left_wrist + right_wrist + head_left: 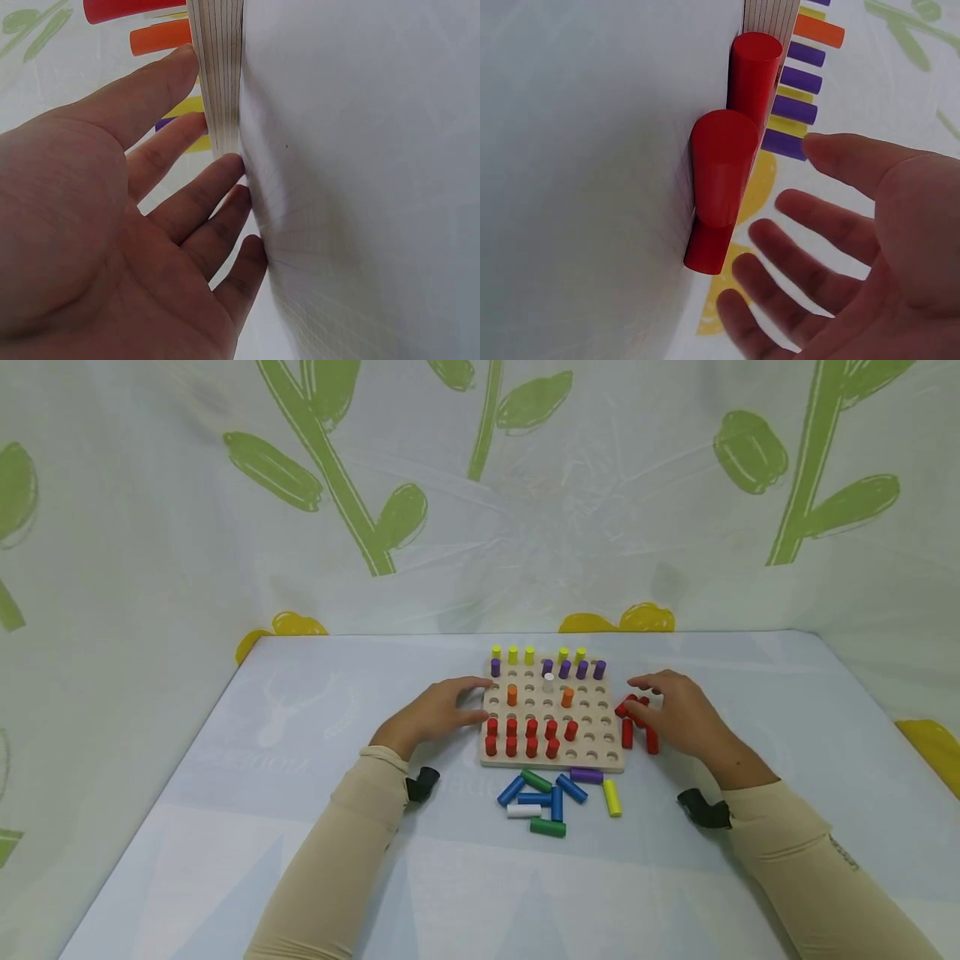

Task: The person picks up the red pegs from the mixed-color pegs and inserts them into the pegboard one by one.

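A wooden pegboard (551, 762) lies flat on the table, with upright pegs in many of its holes. My left hand (438, 710) is at the board's left edge, its fingers extended; in the left wrist view the thumb and fingertips lie against or very near the board's side (219, 82). To the right of the board lie several loose red pegs (627, 734). Over them hovers my right hand (681, 714), fingers spread and slightly bent, holding nothing. The right wrist view shows its fingers (802, 255) apart from the red pegs (724, 172).
Loose blue pegs (557, 804), green pegs (548, 828), a white peg (523, 811), a purple peg (587, 776) and a yellow peg (612, 797) lie in front of the board. In the board stand red, orange, white, purple and yellow pegs. A patterned curtain rises behind the table.
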`<state>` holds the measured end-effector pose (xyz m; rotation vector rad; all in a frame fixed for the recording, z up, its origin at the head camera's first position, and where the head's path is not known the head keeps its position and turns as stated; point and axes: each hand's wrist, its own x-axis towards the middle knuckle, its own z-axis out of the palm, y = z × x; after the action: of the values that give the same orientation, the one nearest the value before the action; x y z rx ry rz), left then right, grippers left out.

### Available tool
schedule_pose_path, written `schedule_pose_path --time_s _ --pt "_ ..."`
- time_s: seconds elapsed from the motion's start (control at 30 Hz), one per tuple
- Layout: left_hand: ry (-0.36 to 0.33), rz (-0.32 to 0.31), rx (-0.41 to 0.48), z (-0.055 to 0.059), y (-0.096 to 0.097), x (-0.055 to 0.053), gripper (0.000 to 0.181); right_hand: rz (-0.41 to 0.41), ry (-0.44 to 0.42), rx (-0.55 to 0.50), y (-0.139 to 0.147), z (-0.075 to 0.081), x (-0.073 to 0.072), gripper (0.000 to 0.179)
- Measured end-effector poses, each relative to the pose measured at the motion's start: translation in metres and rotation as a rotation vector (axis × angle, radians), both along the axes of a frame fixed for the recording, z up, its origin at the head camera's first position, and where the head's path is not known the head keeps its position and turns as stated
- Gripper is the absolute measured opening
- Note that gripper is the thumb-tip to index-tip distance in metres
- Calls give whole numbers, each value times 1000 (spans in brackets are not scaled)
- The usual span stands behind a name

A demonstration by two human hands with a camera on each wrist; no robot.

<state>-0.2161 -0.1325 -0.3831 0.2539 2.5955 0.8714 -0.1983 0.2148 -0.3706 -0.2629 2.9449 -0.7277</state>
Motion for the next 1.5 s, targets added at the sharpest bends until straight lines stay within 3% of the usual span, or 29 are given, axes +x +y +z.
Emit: schedule_pose_path --time_s 0.3,0.67,1.27,1.5 --pt "-2 10 0 0 0 1 63 -14 -46 61 0 -3 -1 55" --pt "-10 15 4 0 -1 1 62 -36 -117 64 0 -7 -3 58" --pt "-11 13 -2 -1 0 -1 62 -64 -73 88 -3 -9 -2 48" --pt "-3 10 -9 0 0 -1 62 -68 -18 72 -3 -10 -1 45"
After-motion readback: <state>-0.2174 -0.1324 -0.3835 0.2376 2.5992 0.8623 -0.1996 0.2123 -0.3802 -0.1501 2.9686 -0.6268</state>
